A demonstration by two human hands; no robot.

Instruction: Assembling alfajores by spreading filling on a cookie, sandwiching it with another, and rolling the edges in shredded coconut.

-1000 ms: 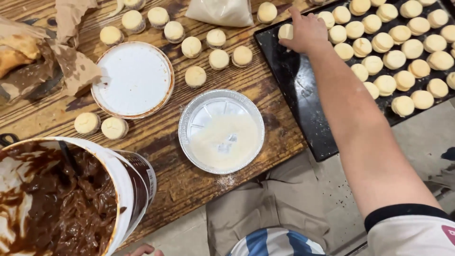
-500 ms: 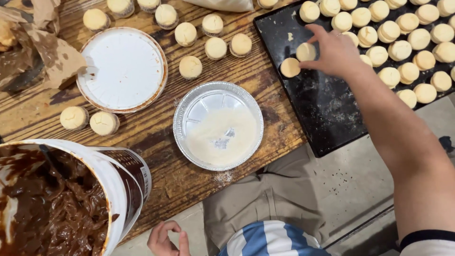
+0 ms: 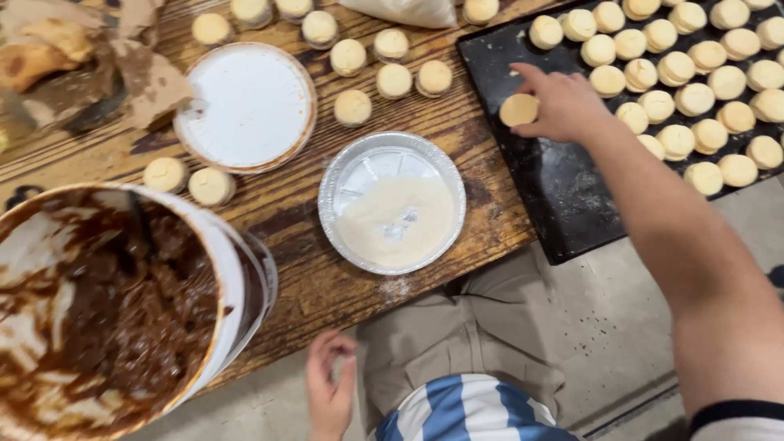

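Holding one pale round cookie (image 3: 519, 109) over the bare near-left part of the black baking tray (image 3: 563, 196), right hand (image 3: 563, 104) with fingers curled round it, thumb on the left edge, cookie pinched and poking out leftward from the fingertips. Judging by the layout: well along, with most of the tray's far-right side packed in rows of cookies (image 3: 694, 73), yet plenty of bare tray left nearer the wooden table (image 3: 310, 278). More loose cookies (image 3: 392, 80) left of the tray, on the table, beyond the foil pan of white powder (image 3: 392, 204). Further left of the tray, a white round lid (image 3: 247, 106) and a big tub of brown filling (image 3: 114, 310). Hanging below the table edge, far left of the tray, left hand (image 3: 331, 392), loosely curled, gripping nothing visible.
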